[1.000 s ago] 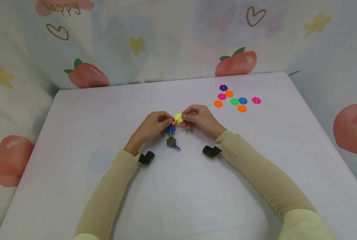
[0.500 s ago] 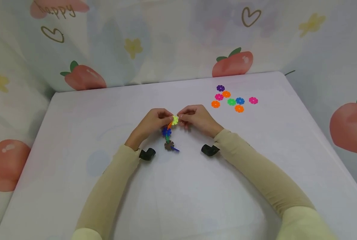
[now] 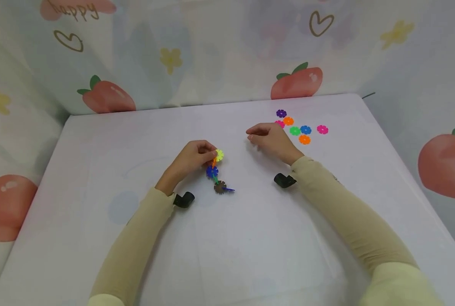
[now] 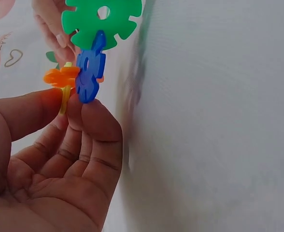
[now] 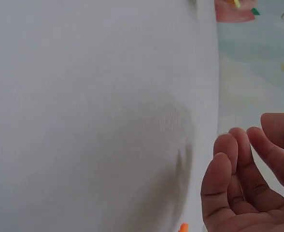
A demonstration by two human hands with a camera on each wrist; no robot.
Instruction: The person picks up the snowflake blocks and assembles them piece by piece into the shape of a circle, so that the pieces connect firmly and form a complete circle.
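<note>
In the head view, I saw the right hand [image 3: 276, 140] had drawn off the chain [image 3: 212, 172] toward two o'clock, near the loose flower discs [image 3: 295, 131]; the left hand [image 3: 193, 156] alone held it over the bench [image 3: 250, 238], so I judged the yellow disc [image 3: 220, 155] seated. The left wrist view showed better the left fingers [image 4: 101, 125] pinching that disc, the orange disc [image 4: 60, 76] slotted across it. Only the right wrist view showed the right fingers [image 5: 217, 174] loosely curved, gripping nothing.
</note>
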